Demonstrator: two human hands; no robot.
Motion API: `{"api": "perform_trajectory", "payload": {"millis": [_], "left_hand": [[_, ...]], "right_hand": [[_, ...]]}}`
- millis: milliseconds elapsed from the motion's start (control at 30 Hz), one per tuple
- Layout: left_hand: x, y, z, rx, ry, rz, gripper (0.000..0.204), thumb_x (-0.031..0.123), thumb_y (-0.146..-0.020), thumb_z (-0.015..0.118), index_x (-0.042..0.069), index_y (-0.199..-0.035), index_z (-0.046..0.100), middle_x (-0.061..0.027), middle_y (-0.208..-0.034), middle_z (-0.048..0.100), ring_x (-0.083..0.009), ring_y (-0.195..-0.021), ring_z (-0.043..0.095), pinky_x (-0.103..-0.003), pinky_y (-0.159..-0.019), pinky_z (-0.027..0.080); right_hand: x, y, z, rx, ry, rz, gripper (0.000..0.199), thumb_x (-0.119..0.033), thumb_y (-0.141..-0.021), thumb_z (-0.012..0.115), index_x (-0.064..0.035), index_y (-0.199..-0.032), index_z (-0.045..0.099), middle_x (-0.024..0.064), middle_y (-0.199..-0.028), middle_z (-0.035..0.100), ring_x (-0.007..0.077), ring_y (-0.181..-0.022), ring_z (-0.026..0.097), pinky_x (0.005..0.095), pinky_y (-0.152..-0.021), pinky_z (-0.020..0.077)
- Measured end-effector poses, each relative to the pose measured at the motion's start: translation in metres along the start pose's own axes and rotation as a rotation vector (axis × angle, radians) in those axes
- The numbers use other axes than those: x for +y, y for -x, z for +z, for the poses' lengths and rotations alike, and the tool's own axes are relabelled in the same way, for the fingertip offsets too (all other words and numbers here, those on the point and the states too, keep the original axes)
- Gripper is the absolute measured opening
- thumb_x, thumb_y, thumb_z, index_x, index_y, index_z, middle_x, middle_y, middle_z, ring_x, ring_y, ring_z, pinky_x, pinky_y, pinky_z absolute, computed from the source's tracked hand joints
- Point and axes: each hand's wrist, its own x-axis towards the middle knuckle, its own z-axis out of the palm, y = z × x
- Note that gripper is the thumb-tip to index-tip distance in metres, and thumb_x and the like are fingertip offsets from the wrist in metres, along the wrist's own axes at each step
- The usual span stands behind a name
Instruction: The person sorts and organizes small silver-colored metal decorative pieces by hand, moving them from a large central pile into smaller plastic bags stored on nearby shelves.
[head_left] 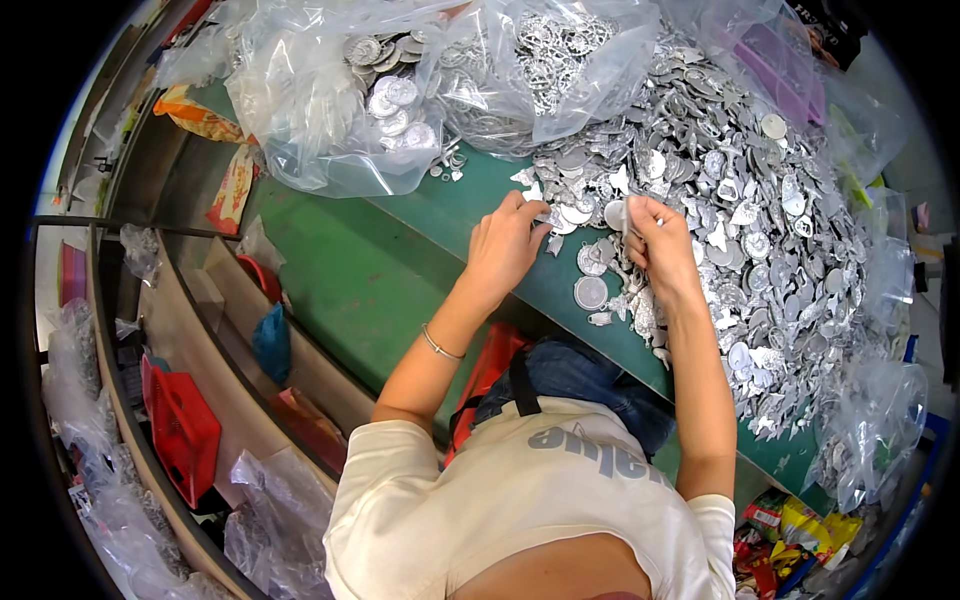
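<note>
Left hand (505,245) at near edge of the metal pile, thumb and fingertips bent close together, small gap at most; a pale bit shows at the tips, but cannot tell if it's gripped or just lying behind. Right hand (660,240) just across from it, thumb and index pinched on a thin flat metal piece (628,215) seen nearly edge-on, other fingers curled in. Held piece is above the near left edge of the pile, between the two hands, nearer the right. Metal pile (745,200) is silver-grey charms and discs, heaped over the right side of the green table (545,285), running down past the right forearm. Round disc (591,292) lies flat on the table just below the hands. Clear bag (290,120) with round discs at upper left, second clear bag (590,105) of silver pieces beside it, few small loose bits (450,165) between bag and pile. Purple bin (775,75) behind the pile under plastic. Bracelet (440,345) on left wrist, cream T-shirt (500,490). Red basket (187,430) on lower left shelving; colourful packets (810,530) at lower right.
</note>
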Motion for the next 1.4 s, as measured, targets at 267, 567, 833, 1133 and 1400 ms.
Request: {"api": "perform_trajectory", "payload": {"millis": [267, 567, 833, 1133, 1400], "left_hand": [[-0.006, -0.001, -0.001, 0.032, 0.061, 0.072, 0.014, 0.01, -0.074, 0.065, 0.006, -0.087, 0.064, -0.0083, -0.073, 0.051, -0.0272, -0.06, 0.052, -0.035, -0.055, 0.042], [-0.02, -0.015, 0.0, -0.043, 1.244, -0.591, 0.014, 0.012, -0.082, 0.057, -0.001, -0.087, 0.059, -0.0062, -0.073, 0.055, -0.0138, -0.054, 0.045, -0.022, -0.041, 0.032], [-0.006, -0.017, -0.01, 0.088, 1.658, -0.712, 0.016, 0.012, -0.086, 0.052, 0.0, -0.096, 0.056, -0.0106, -0.09, 0.059, -0.0123, -0.064, 0.052, -0.017, -0.039, 0.035], [-0.01, -0.01, 0.001, -0.071, 1.315, -0.511, 0.025, 0.012, -0.083, 0.059, -0.001, -0.104, 0.057, -0.0036, -0.078, 0.058, -0.0099, -0.061, 0.051, -0.017, -0.044, 0.036], [-0.005, -0.018, 0.014, 0.195, 0.023, 0.01, 0.026, 0.015, -0.071, 0.068, 0.007, -0.095, 0.062, -0.0097, -0.073, 0.056, -0.0262, -0.06, 0.055, -0.035, -0.055, 0.044]], "right_hand": [[-0.02, 0.001, 0.02, -0.02, -0.709, 0.098, 0.024, -0.027, -0.089, 0.052, -0.0043, -0.082, 0.052, 0.0105, -0.084, 0.059, 0.0166, -0.062, 0.056, 0.0242, -0.046, 0.0449], [-0.015, -0.025, 0.057, 0.324, 1.29, -0.524, 0.032, -0.027, -0.069, 0.069, -0.006, -0.092, 0.063, 0.0124, -0.072, 0.062, 0.03, -0.061, 0.06, 0.0382, -0.053, 0.046], [-0.004, -0.028, 0.049, 0.414, 1.141, -0.735, 0.018, -0.021, -0.073, 0.067, -0.0061, -0.083, 0.063, 0.0102, -0.07, 0.061, 0.0245, -0.059, 0.059, 0.0341, -0.052, 0.0449], [-0.019, -0.018, 0.019, 0.331, 0.429, -0.262, 0.026, -0.023, -0.077, 0.066, -0.0008, -0.068, 0.058, -0.0021, -0.059, 0.051, 0.0055, -0.053, 0.041, 0.0223, -0.049, 0.0334], [-0.032, -0.007, 0.01, 0.096, -0.378, -0.048, 0.016, -0.016, -0.085, 0.057, -0.0012, -0.091, 0.057, 0.0056, -0.069, 0.057, 0.0094, -0.047, 0.049, 0.019, -0.034, 0.0311]]}}
